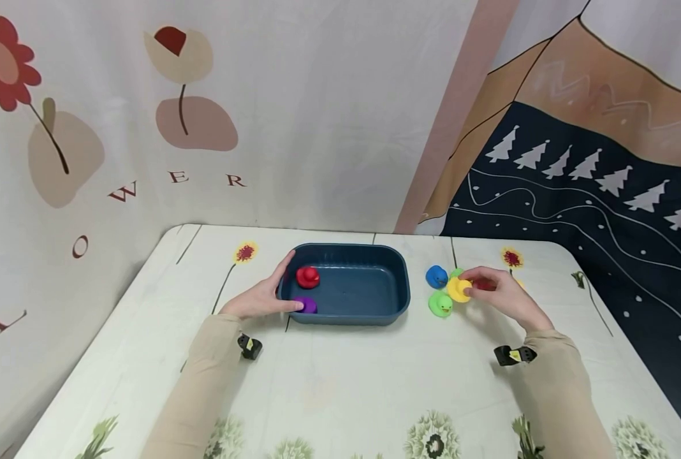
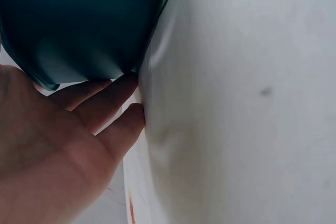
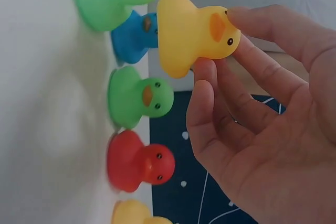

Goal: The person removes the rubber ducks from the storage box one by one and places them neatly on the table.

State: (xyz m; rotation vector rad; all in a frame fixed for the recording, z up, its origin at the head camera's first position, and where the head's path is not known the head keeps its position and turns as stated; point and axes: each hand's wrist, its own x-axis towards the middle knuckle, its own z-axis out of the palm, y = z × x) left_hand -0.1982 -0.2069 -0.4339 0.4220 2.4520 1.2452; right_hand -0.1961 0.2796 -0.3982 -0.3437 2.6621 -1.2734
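Note:
A yellow rubber duck [image 1: 459, 289] is pinched between the thumb and fingers of my right hand [image 1: 505, 298]. In the right wrist view the yellow duck [image 3: 181, 32] is raised off the tabletop, level with the blue duck [image 3: 134, 38] behind it. My left hand [image 1: 264, 294] grips the left end of a dark blue tub [image 1: 354, 290], its thumb over the rim and its fingers along the outer wall. Inside the tub are a red duck [image 1: 307, 276] and, partly under my left thumb, a purple duck [image 1: 308, 306].
Around my right hand stand a green duck [image 1: 440, 304], a second green duck [image 3: 139, 98], a red duck [image 3: 139, 161] and another yellow duck [image 3: 134, 213]. A flower-print cloth [image 1: 340, 389] covers the table. Printed curtains [image 1: 329, 115] hang close behind its far edge.

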